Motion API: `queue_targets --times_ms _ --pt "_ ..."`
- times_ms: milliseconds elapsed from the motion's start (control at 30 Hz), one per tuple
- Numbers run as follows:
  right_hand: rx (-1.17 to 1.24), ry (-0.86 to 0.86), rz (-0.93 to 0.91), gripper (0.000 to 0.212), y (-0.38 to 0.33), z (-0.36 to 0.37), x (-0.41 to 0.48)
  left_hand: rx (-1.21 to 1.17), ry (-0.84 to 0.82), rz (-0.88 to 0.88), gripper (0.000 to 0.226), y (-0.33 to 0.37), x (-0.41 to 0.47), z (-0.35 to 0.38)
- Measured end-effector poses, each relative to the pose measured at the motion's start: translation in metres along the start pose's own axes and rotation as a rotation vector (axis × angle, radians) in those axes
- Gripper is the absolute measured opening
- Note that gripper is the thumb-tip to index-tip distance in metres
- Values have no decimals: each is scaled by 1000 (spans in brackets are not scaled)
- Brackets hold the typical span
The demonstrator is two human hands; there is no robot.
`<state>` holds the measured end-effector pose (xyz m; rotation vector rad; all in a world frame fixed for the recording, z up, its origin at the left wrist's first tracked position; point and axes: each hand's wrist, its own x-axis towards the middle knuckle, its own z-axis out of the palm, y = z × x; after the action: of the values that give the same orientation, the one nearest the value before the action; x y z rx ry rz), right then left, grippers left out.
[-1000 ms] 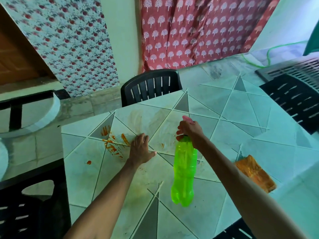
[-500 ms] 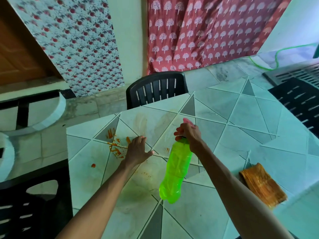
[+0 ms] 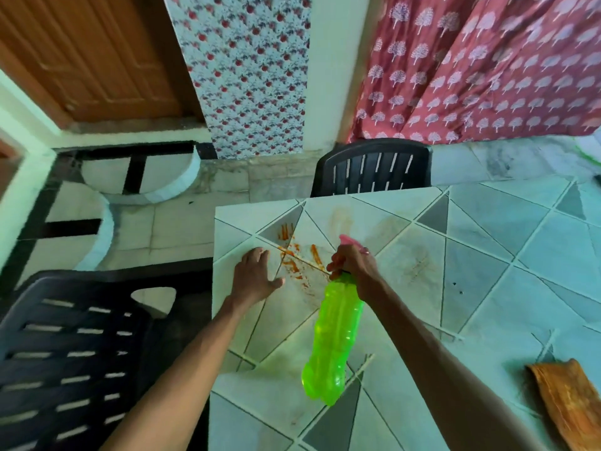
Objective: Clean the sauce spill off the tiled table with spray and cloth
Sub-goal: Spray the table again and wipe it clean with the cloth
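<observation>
Orange-red sauce streaks [image 3: 297, 255] lie near the far left corner of the tiled table [image 3: 487, 255]. My right hand [image 3: 353, 266] grips the neck of a bright green spray bottle [image 3: 335, 340] with a pink trigger head, held tilted above the table, its nozzle over the sauce. My left hand [image 3: 255, 276] rests flat on the tiles, fingers spread, just left of the streaks. A folded orange cloth [image 3: 572, 398] lies on the table at the lower right, apart from both hands.
A dark plastic chair [image 3: 374, 167] stands at the table's far edge, another [image 3: 65, 353] at its left side. Faint brownish smears [image 3: 383, 226] mark tiles beyond the spill. Patterned curtains and a wooden door are behind.
My right hand carried the bottle left until the nozzle came over the sauce. My left hand slid to the streaks' left side. The view swung left.
</observation>
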<state>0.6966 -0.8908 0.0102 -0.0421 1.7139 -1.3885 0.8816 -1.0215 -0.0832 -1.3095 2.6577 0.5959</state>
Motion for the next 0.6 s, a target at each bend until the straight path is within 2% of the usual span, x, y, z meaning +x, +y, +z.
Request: queue_targets --times_ms 100,167,267,333,433,600 --pt "-86 -105 -30 32 10 29 -6 -25 14 -62 86 -27 -13 -2" --pt "-123 -153 -30 22 18 48 -13 -44 21 -94 87 -41 -24 -4" --pt "-143 -172 -36 26 27 74 -23 -50 39 -119 93 -54 -42 -3" --pt "-141 -252 -53 18 36 91 -30 -57 30 -137 97 -61 -57 -1" --pt "-187 -359 -83 28 47 107 -44 -95 22 -144 97 -66 -76 6" --pt "-262 -392 -80 32 62 114 -64 -164 35 -173 98 -67 -103 14"
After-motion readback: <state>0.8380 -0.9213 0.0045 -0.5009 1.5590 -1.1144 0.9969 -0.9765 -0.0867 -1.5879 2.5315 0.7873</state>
